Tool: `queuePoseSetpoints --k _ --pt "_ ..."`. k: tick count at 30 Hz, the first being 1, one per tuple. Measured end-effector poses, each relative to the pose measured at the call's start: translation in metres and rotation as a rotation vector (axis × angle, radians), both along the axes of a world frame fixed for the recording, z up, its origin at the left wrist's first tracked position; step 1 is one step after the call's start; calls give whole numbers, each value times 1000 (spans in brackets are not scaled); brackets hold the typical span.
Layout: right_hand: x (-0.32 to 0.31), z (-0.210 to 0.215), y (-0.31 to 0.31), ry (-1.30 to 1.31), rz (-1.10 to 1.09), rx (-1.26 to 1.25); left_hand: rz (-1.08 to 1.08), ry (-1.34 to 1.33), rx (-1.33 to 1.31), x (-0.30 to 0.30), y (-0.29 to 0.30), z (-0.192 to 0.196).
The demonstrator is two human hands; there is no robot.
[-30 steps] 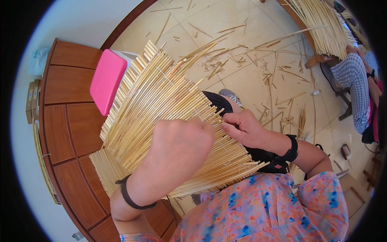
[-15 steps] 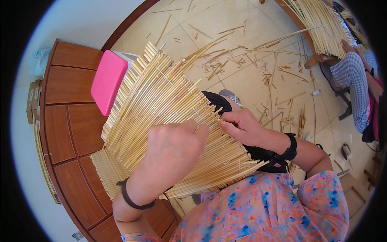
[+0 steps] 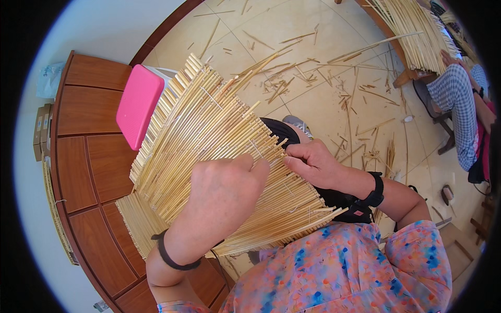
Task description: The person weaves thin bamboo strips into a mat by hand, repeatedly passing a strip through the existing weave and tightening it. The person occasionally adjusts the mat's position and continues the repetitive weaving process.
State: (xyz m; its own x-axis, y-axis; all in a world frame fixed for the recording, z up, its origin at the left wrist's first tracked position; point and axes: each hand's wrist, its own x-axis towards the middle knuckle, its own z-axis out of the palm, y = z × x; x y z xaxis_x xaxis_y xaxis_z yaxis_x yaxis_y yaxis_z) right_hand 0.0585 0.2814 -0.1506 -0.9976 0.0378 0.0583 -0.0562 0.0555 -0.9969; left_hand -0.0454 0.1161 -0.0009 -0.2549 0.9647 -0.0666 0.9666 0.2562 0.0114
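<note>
Spreading like a fan over the lap, a mat of pale straw stalks is propped against a brown wooden cabinet, just beside a pink stool. The left hand is laid on the mat's middle with fingers curled over the stalks, while single stalks at the mat's right edge are pinched narrowly by the right hand. Loose straw bits are scattered over the tiled floor, and a second mat is worked by another person well apart.
</note>
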Motion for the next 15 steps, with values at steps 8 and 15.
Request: queuePoseSetpoints --k 8,15 --pt "0 -1 0 -15 5 -5 16 -22 3 -1 -4 -3" --pt "0 -1 2 -34 4 11 146 -115 69 2 -19 -10"
